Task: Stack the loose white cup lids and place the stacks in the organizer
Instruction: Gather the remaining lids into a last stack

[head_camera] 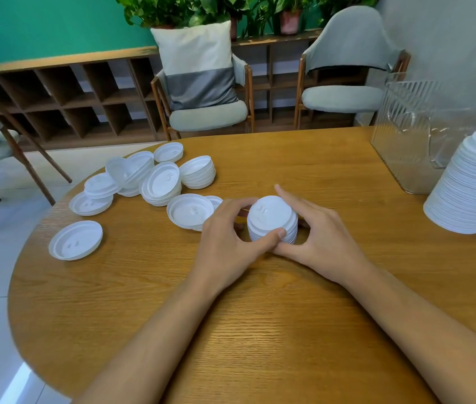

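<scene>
a short stack (271, 220) of white lids stands dome side up on the counter (260, 330), near its middle, and both hands close round it; the left hand (225, 243) curls its fingers behind the far left side with the thumb pressed to the near wall; the right hand (318, 237) cups the other side, forefinger laid along the far rim, thumb low at the base and touching the left thumb; the loose lids (161, 185) lie in a jumble to the left, some already nested in small piles, with a single lid (75, 239) upside down and apart from the rest at the near left; a tall stack (472, 185) stands at the right edge, just in front of the clear ribbed organizer (405, 121); no lids can be made out inside the organizer, so most of the job looks to be ahead; these lids are likely very light, thin moulded plastic, springy at the rim and slick one on another; a nested stack will probably lean or shear if lifted by the top alone; better to squeeze it gently from two opposite sides, low down, or slip fingers under the bottom rim; too hard a pinch may dent the walls or pop the lids apart
</scene>
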Demonstrator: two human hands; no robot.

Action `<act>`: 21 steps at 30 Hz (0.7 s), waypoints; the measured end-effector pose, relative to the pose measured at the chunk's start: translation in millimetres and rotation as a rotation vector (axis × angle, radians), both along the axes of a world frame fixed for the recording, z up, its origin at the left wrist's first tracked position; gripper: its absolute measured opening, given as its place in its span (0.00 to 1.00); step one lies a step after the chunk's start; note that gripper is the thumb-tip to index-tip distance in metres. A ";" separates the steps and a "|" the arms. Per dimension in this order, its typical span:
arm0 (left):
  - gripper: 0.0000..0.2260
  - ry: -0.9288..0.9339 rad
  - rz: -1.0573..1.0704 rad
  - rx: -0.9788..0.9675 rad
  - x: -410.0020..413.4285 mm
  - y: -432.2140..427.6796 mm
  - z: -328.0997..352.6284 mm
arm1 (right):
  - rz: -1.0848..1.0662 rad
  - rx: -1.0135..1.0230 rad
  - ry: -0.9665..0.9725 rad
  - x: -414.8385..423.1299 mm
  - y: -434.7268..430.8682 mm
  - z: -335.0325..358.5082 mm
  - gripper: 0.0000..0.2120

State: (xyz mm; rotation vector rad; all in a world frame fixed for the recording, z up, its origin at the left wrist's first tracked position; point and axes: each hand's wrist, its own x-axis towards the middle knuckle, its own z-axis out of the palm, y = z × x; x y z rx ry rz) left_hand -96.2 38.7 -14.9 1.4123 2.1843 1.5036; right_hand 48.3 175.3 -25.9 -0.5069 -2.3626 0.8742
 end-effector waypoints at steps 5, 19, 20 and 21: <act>0.27 0.030 -0.030 -0.022 -0.2 3.0 -3.5 | 0.028 -0.020 0.029 -1.8 2.1 -4.0 0.44; 0.38 -0.072 -0.044 -0.098 2.9 2.8 -3.9 | 0.012 -0.005 -0.011 -0.8 1.5 -2.5 0.43; 0.38 -0.043 -0.049 -0.101 4.3 0.6 -3.2 | 0.012 -0.003 -0.012 -1.4 0.0 -1.6 0.43; 0.36 0.004 -0.054 -0.094 5.3 -2.3 -2.8 | 0.015 0.000 -0.005 -2.4 -1.8 -0.5 0.43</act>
